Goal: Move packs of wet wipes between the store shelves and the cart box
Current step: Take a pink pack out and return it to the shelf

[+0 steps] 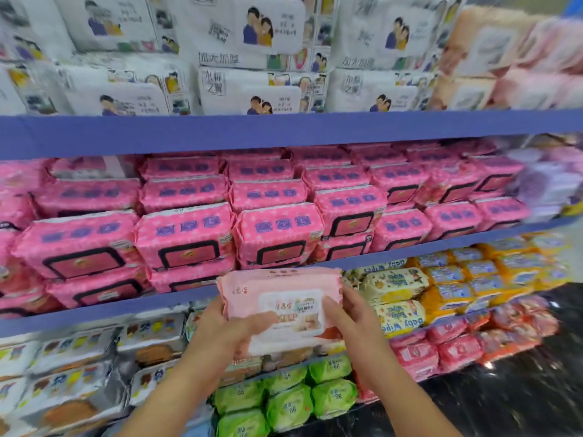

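I hold a pale pink pack of wet wipes (280, 305) with a white lid label in front of the shelves, at about the height of the second blue shelf edge. My left hand (228, 326) grips its lower left side, thumb on the front. My right hand (350, 313) grips its right end, thumb on the label. The cart box is out of view.
Blue shelf edges (284, 127) run across the view. The top shelf carries white packs (252, 42), the middle one bright pink packs (186, 234). Lower shelves carry white (63, 389), green (290, 402), yellow (400, 310), orange and red packs. A dark floor (520, 398) lies at right.
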Demonstrator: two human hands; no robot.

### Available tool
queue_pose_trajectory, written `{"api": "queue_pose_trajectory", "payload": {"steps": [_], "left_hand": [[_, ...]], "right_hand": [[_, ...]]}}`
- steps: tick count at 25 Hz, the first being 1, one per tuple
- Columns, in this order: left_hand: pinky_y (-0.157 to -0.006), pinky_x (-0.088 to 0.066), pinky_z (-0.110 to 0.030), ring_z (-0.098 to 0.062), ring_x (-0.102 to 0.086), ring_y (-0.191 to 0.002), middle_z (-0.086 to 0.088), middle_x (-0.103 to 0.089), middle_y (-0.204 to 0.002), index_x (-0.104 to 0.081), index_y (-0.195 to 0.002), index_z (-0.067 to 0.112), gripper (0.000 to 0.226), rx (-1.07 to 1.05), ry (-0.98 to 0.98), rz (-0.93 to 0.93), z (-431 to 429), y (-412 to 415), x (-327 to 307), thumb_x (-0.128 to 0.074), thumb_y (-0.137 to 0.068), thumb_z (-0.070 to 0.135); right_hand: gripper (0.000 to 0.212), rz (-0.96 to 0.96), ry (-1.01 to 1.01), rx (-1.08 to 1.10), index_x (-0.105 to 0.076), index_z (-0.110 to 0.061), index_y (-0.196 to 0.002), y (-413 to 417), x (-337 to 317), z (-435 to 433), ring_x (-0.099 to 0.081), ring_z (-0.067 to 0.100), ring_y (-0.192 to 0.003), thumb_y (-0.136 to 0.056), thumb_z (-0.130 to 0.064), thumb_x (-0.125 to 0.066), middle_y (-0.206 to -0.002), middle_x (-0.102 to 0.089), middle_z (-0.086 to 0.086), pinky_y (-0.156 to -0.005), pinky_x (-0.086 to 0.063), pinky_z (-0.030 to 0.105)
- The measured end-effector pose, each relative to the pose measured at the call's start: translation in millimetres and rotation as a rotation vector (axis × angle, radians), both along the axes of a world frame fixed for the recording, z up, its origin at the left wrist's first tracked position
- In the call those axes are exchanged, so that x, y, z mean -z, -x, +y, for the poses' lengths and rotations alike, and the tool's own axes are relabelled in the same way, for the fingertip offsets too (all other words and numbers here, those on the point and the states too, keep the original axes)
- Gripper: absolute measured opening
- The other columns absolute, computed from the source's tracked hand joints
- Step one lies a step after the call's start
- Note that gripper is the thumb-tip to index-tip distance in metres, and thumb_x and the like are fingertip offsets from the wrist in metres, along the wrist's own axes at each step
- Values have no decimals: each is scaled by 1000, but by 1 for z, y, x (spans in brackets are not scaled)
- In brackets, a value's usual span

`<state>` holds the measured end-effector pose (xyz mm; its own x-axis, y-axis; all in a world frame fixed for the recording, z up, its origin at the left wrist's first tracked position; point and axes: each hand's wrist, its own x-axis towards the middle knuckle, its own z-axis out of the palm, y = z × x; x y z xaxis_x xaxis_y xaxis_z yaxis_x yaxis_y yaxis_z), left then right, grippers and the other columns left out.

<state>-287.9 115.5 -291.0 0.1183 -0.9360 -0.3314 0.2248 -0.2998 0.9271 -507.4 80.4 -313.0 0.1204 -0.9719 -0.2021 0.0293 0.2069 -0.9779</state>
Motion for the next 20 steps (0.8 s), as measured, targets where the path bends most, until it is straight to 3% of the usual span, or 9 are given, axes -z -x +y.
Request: {"api": "queue_pose_trajectory", "payload": {"steps": [2,5,8,10,13,15,16,18,20], "left_hand": [[-39,-35,-20,-7,-40,-37,9,-53,-45,-60,-106,15,48,86,58,-34,-9,-1,-18,-92,-70,16],[-41,-41,-21,-7,-50,-40,7,-59,-49,-61,-105,17,54,195,136,-45,-18,7,-50,-94,-63,20],[-44,-44,-21,-8,-53,-43,5,-60,-51,-62,-110,17,56,289,193,-43,-30,29,-78,-89,-61,20],[-45,-45,-18,-4,-56,-43,6,-62,-50,-61,-110,11,49,327,258,-39,-42,56,-102,-90,-71,8],[-36,-38,-13,0,-47,-33,9,-55,-42,-59,-109,5,40,390,316,-54,-58,109,-146,-83,-78,-4],[-34,-35,-13,-1,-42,-30,7,-54,-41,-61,-112,1,40,402,383,-47,-73,151,-176,-83,-79,-2],[-34,-33,-15,-3,-38,-32,7,-52,-43,-62,-113,1,47,417,434,-59,-82,172,-188,-85,-72,7],[-37,-31,-18,-6,-32,-36,9,-45,-45,-62,-111,4,55,417,513,-110,-100,212,-210,-83,-63,21],[-39,-31,-20,-8,-31,-39,10,-39,-47,-61,-108,7,54,420,573,-143,-115,256,-231,-83,-62,26]], "right_hand": [[17,-5,68,74,-61,-33,-104,1,-18,6,-67,-11,-78,-95,-18,-62,-83,-73,-28,-64,-53,12],[23,-7,143,201,-65,-26,-112,8,-42,15,-67,-1,-85,-89,-32,-65,-91,-72,-23,-67,-53,17],[13,12,225,249,-69,-30,-104,29,-70,16,-68,3,-77,-93,-26,-62,-87,-74,-9,-66,-54,19],[12,-5,282,274,-68,-29,-105,53,-94,13,-72,5,-83,-93,-31,-67,-92,-76,-5,-69,-58,24],[48,-21,373,300,-67,-26,-116,106,-129,-8,-70,20,-101,-80,-56,-75,-106,-74,3,-86,-59,39],[80,-23,424,309,-58,-27,-134,146,-159,-23,-65,16,-116,-69,-71,-75,-124,-69,-7,-98,-55,43],[82,-13,450,314,-54,-30,-136,167,-173,-31,-62,10,-118,-69,-73,-73,-125,-66,-16,-100,-53,41],[59,-27,538,296,-57,-33,-128,213,-200,-45,-68,4,-105,-77,-60,-70,-111,-71,-23,-88,-57,32],[52,-24,578,279,-60,-28,-128,261,-224,-56,-72,14,-102,-82,-52,-69,-114,-75,-8,-83,-59,34]]}}
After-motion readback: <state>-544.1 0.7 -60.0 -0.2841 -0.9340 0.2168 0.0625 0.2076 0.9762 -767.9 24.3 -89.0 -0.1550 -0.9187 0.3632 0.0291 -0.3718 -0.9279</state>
